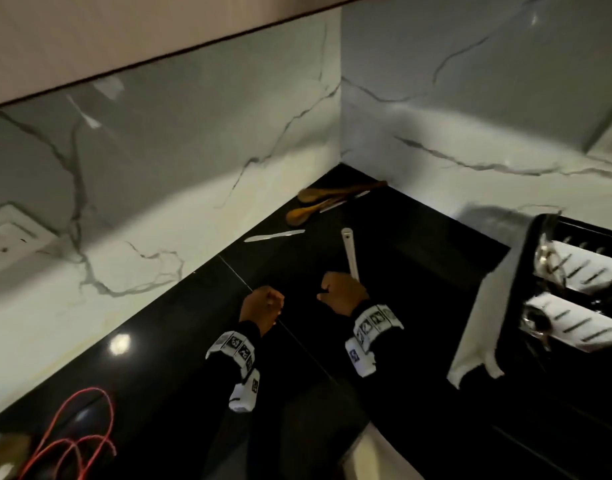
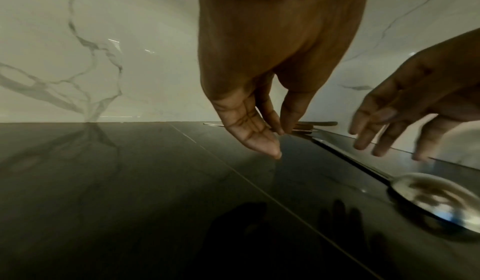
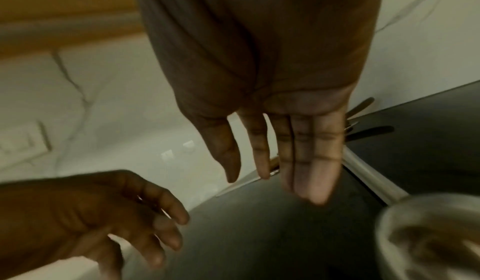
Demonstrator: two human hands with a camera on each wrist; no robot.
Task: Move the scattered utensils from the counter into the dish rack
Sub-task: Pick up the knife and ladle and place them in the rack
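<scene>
On the black counter [image 1: 418,244] a steel ladle lies with its handle [image 1: 349,251] pointing toward the corner. Its bowl [image 2: 436,198] sits just right of my hands. My right hand [image 1: 342,292] hovers over the ladle's near end with fingers straight and holds nothing; the right wrist view shows this hand [image 3: 272,187] apart from the ladle bowl [image 3: 428,239]. My left hand [image 2: 279,142] hangs empty beside it, fingers relaxed. A knife [image 1: 273,235] lies farther back. Two wooden spoons [image 1: 332,199] rest in the corner. The dish rack [image 1: 526,258] stands at right.
A white cloth [image 1: 481,323] drapes over the rack's left side. White slotted holders [image 1: 574,327] sit inside the rack. Marble walls meet at the corner behind the spoons. A red cable [image 1: 72,438] loops at the front left. A wall socket [image 1: 6,237] is at left.
</scene>
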